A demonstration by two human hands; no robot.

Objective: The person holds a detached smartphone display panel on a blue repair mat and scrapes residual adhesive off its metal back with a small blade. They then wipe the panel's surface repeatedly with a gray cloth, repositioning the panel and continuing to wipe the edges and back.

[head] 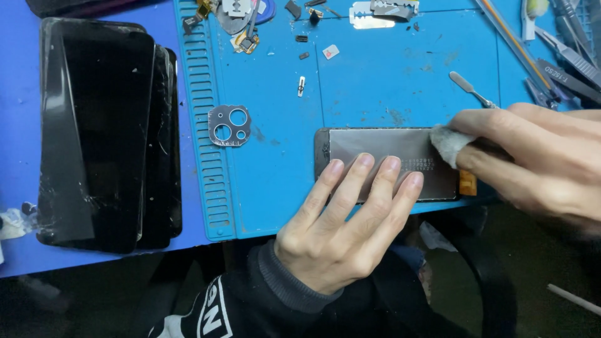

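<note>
A phone screen panel (382, 145) lies face down on the blue work mat (375, 81), its grey metal back up and an orange flex tab at its right end. My left hand (344, 225) lies flat on it, four fingertips pressing its near half. My right hand (538, 159) comes in from the right and pinches a small grey-white wad of cloth (447, 143) against the panel's right end.
A stack of cracked black phone screens (106, 131) lies at the left. A camera-lens frame (230, 125) sits on the mat. Small screws and parts lie along the far edge, a metal spudger (471, 89) and tweezers (566, 59) at the right.
</note>
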